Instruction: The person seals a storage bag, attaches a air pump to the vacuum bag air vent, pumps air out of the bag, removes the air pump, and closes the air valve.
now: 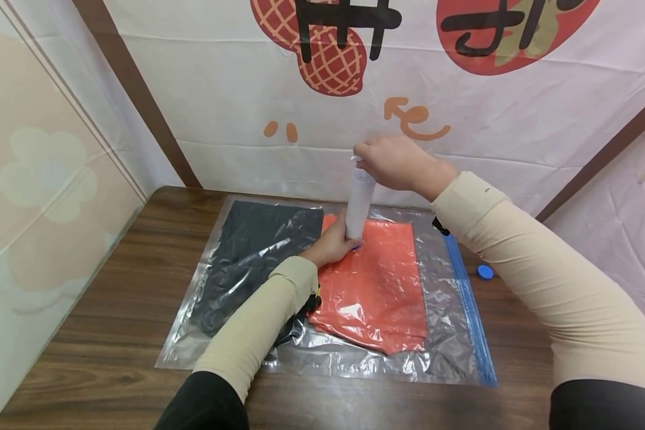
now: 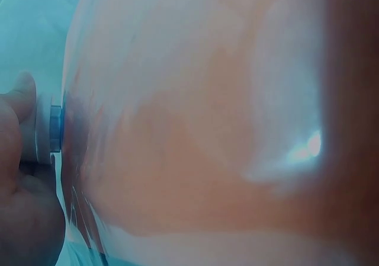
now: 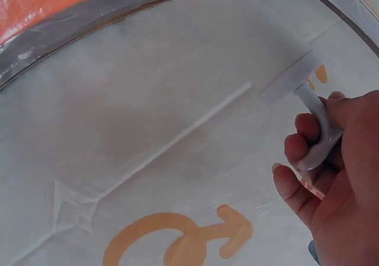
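While the left hand [image 1: 333, 242] grasps a white cylindrical plastic hand pump [image 1: 360, 206], the right hand [image 1: 395, 164] grips its white plastic handle [image 3: 324, 137]

Though the head view takes in both arms, the left forearm's cream sleeve [image 1: 263, 325] covers part of a folded black cloth [image 1: 263, 236], and the left hand hides much of the pump's lower end. The pump stands tilted slightly over a folded red-orange cloth [image 1: 373, 286]. The right hand conceals most of the handle. At the top edge, red printed drawings [image 1: 333, 68] are cut off.

The left wrist view, blurred and blue-tinted, reveals a blue ring [image 2: 56, 128] between the pump's base and shiny clear film; the shapes beneath that film are hard to make out. The right wrist view shows fingers curled round the handle's bent stem, close to the pump's flat top.

Both cloths lie inside a large clear plastic bag [image 1: 447, 325], black left and red-orange right, with a blue zip strip [image 1: 472, 316] along its right edge. Under it is a brown wood-grain worktop [image 1: 102, 310], where a small round blue cap [image 1: 485, 272] sits near the strip. A pale flowered fabric panel [image 1: 48, 173] hangs at left; a white fabric backdrop [image 1: 215, 83] rises behind.
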Demonstrator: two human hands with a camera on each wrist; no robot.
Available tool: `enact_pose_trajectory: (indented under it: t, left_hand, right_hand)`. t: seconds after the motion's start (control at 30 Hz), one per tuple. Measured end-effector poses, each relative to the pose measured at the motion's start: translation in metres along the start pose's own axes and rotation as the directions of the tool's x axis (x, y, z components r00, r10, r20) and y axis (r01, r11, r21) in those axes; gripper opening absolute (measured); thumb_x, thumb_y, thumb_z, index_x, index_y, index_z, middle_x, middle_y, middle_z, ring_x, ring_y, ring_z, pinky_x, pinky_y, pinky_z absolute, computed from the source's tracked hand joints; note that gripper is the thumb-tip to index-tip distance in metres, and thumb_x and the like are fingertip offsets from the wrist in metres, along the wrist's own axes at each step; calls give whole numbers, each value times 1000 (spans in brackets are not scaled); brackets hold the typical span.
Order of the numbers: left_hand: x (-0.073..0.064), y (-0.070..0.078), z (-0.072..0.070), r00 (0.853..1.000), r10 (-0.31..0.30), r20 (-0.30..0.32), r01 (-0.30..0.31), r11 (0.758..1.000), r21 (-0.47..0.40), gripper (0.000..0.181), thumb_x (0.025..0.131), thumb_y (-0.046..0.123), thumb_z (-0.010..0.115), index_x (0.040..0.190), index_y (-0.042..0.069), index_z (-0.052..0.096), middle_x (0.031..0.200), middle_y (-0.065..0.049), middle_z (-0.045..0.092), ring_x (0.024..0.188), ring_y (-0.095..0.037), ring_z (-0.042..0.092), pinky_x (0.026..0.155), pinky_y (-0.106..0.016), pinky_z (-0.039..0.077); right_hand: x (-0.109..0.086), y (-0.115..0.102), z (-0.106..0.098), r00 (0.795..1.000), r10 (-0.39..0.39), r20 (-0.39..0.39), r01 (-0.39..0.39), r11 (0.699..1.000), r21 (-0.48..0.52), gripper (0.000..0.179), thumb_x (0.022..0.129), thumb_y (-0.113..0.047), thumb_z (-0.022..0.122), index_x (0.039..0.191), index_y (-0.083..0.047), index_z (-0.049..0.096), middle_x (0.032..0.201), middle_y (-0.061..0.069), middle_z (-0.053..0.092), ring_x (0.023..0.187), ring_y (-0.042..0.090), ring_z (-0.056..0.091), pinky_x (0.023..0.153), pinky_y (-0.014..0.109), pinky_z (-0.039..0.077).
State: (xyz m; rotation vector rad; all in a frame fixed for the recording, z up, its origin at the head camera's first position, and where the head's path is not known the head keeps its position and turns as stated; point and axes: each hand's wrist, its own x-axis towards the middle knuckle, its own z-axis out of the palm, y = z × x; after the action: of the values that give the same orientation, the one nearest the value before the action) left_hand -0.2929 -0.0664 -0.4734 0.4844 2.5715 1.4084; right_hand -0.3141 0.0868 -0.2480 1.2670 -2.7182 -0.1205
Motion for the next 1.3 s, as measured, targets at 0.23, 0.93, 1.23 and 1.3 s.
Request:
enact_pose_trajectory:
  t: [0.23, 0.93, 1.23, 1.3]
  left_hand:
    - [-1, 3, 0, 1000, -8, -3, 8, 1000, -1, 79, 96, 18, 73, 153, 11, 19, 146, -14, 44, 135, -30, 46, 118, -50, 32]
    - [-3, 2, 0, 1000, 1, 12, -1, 1000, 29, 80, 97, 20, 72, 154, 10, 16, 148, -15, 44, 137, -31, 45, 118, -48, 33]
    - [-2, 2, 0, 1000, -11, 14, 11, 1000, 10, 82, 97, 19, 73, 154, 10, 16, 149, -15, 43, 138, -31, 45, 118, -49, 32]
    - [-2, 2, 0, 1000, -15, 14, 14, 1000, 7, 81, 97, 19, 73, 154, 11, 16, 149, -15, 42, 138, -31, 44, 119, -49, 31]
  right_hand:
    - [0, 0, 1, 1000, 8, -3, -8, 1000, 7, 14, 103, -17, 62, 105, -4, 62, 96, 13, 70, 88, 31, 66, 82, 45, 56]
    - [-1, 13, -98, 985, 92, -147, -103, 992, -71, 24, 110, -19, 44, 117, 2, 53, 102, 19, 60, 93, 37, 55, 89, 53, 51]
    - [-4, 13, -116, 951, 108, -289, -144, 984, -108, 29, 110, -19, 43, 119, 5, 56, 104, 22, 60, 98, 39, 53, 91, 53, 50]
    - [-5, 13, -118, 946, 106, -307, -146, 983, -109, 29, 110, -19, 43, 119, 5, 56, 105, 23, 60, 100, 39, 53, 92, 53, 49]
